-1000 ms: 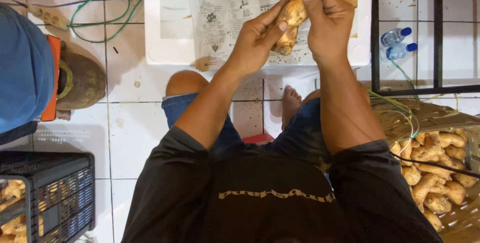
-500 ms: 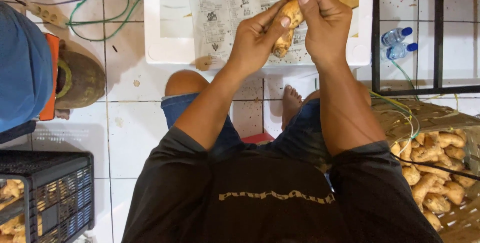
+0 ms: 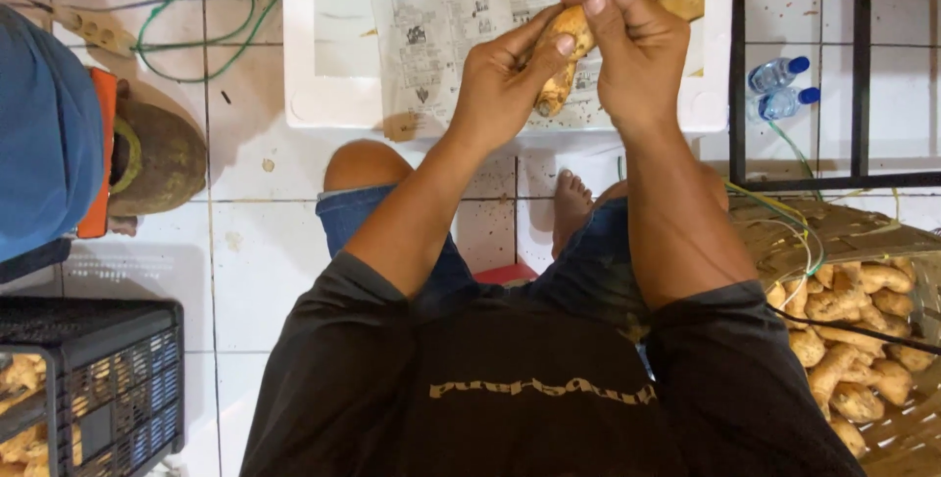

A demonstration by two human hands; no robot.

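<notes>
Both hands are up over the tray working 1 piece of ginger root (image 3: 561,57). The left hand (image 3: 505,85) is clamped around its lower half, and the right hand (image 3: 637,41) pinches the top end with thumb and fingertips, so neither is free.

What I'd worry about: the root is knobbly and only the tips hold the upper end, so a hard twist could snap a lobe off or pop it out of the grip. It'd likely land on the white foam tray (image 3: 314,95) lined with newspaper (image 3: 441,16), which is fine, but the tray's near edge sits just past the knees, so a bounce puts it on the tiled floor (image 3: 265,242).

Room-wise it's tight. The woven basket (image 3: 882,232) of more ginger sits right by the right elbow, a black crate (image 3: 108,379) is at the left, and a black metal frame (image 3: 737,95) with 2 water bottles (image 3: 779,90) hems in the right. Loose green cable (image 3: 186,36) lies on the floor at far left.
</notes>
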